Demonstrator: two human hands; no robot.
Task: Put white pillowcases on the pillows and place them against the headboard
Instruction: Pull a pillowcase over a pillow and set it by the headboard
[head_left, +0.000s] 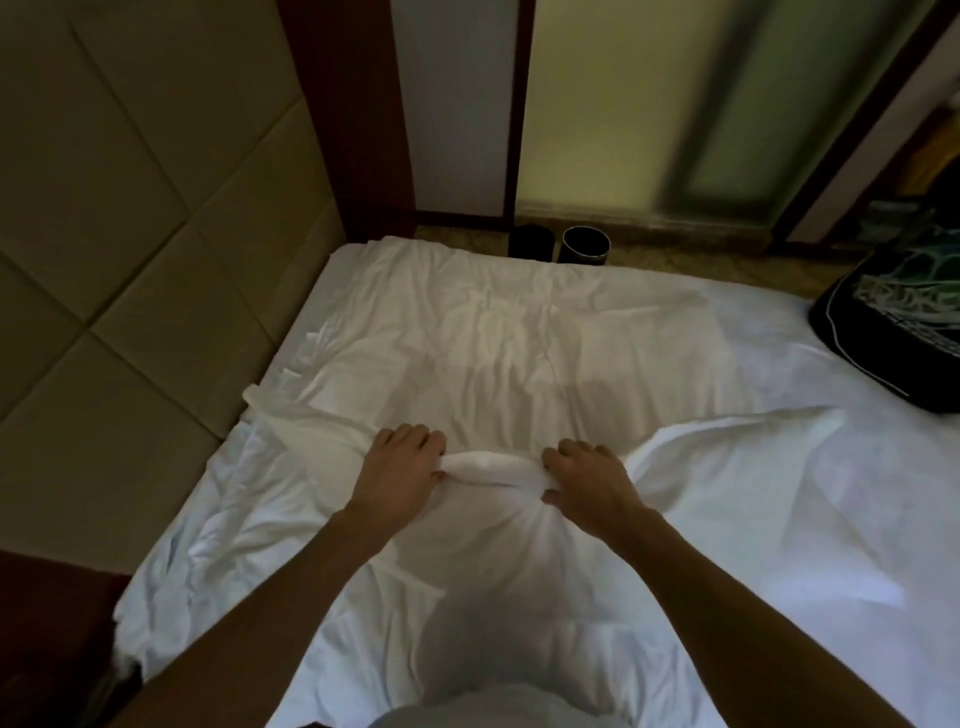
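- A padded headboard (119, 218) of beige quilted panels fills the left side, edged by a dark wooden post.
- The bed (779, 493) lies beside it, covered in creased white linen that runs up to the headboard.
- The left hand (400, 473) is clenched on a bunched roll of white cloth, knuckles up, thumb tucked under the fold.
- Between the hands the pillowcase (493, 470) is gathered into a thick ridge; below it the fabric swells over what is probably a pillow inside, though white on white makes the outline hard to tell.
- The right hand (587, 480) grips the other end of the same ridge, fingers curled over it.
- Beyond the far bed edge two dark round bins (584, 247) stand on the floor, side by side, before a frosted glass panel (613, 104).
- At the far right a black cushion (898, 332) with a pale green pattern rests on the bed.
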